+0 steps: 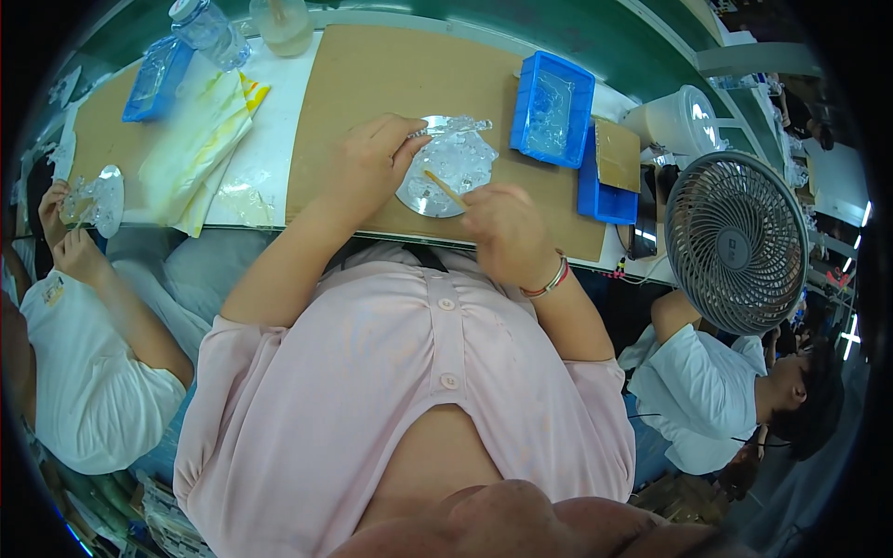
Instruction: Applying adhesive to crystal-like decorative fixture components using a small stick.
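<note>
A shiny round disc [448,174] with clear pieces on it lies on the cardboard sheet [372,70] in front of me. At its far left edge my left hand [370,160] pinches a clear plastic piece [458,125] that stretches along the disc's far rim. From the near right comes my right hand [510,232], its fingers closed round a thin tan stick [446,191]. The stick's far end is over the disc; whether it touches the surface I cannot tell. My right fingertips are slightly blurred.
Right of the cardboard stand a blue bin [553,107] with clear parts, a second blue bin [609,203], a white bucket [677,119] and a grey fan [737,244]. Leftward lie a yellow-white bag [200,153] and a bottle [209,35]. A co-worker at left handles another disc [109,200].
</note>
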Available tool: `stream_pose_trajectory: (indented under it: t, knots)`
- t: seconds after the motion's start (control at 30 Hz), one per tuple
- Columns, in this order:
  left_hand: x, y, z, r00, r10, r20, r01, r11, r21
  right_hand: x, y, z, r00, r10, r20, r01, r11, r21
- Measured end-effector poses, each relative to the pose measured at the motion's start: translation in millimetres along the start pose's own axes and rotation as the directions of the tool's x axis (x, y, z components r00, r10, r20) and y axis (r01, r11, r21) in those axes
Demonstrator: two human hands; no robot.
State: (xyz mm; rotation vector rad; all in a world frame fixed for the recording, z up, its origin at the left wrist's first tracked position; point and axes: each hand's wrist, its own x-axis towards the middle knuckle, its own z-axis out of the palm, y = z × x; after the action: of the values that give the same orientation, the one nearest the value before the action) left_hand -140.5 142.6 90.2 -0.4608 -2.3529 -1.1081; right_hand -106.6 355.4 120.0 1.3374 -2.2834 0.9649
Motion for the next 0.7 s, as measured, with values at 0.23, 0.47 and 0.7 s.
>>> stream_pose_trajectory:
  t: [0.23, 0.47, 0.7]
  knots:
    - [0, 0, -3, 1.0, 0.023, 0.012, -0.023, 0.999, 0.037, 23, -20, 17, 0.968, -0.103, 0.227, 0.169, 0.941, -0.293]
    - [0, -1, -3, 1.0, 0.007, 0.022, -0.007, 1.0, 0.019, 38, -11, 12, 0.994, 0.047, 0.1, -0.02, 0.967, -0.254]
    - [-3, -4, -1, 1.0, 0.008, -0.001, -0.008, 1.0, 0.006, 57, 4, 12, 0.986, 0.162, 0.029, -0.147, 0.947, -0.287]
